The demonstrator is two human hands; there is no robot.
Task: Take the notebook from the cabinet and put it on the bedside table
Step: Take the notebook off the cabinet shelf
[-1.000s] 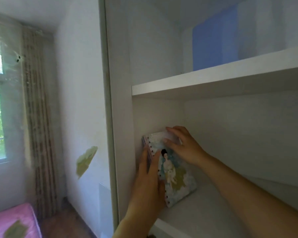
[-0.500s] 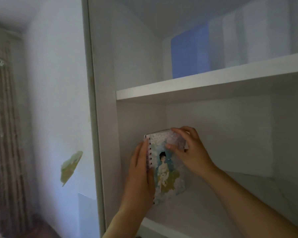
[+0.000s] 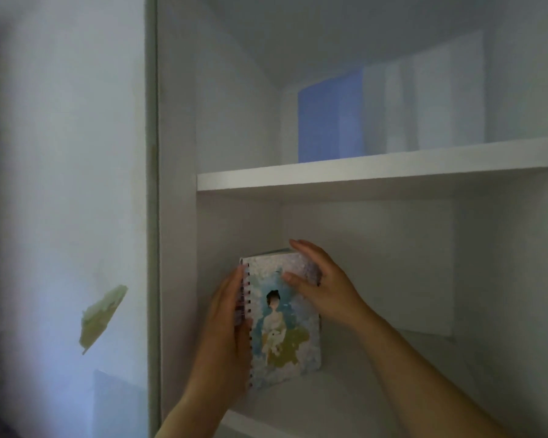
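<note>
A spiral-bound notebook (image 3: 282, 324) with a painted figure on its cover stands nearly upright on the lower shelf of the white cabinet (image 3: 361, 175). My left hand (image 3: 225, 330) presses flat against its spiral edge on the left. My right hand (image 3: 320, 286) grips its top right corner, thumb on the cover and fingers over the top edge. Both hands hold the notebook just inside the cabinet's left wall. The bedside table is out of view.
On the upper shelf stand a blue panel (image 3: 329, 118) and pale white panels (image 3: 424, 102). The cabinet's left side post (image 3: 152, 216) runs vertically. A patch of peeled paint (image 3: 102, 317) marks the white wall at the left.
The notebook has been raised from leaning toward upright. The view has swung to the right, so the window, curtain and pink bed have left the frame.
</note>
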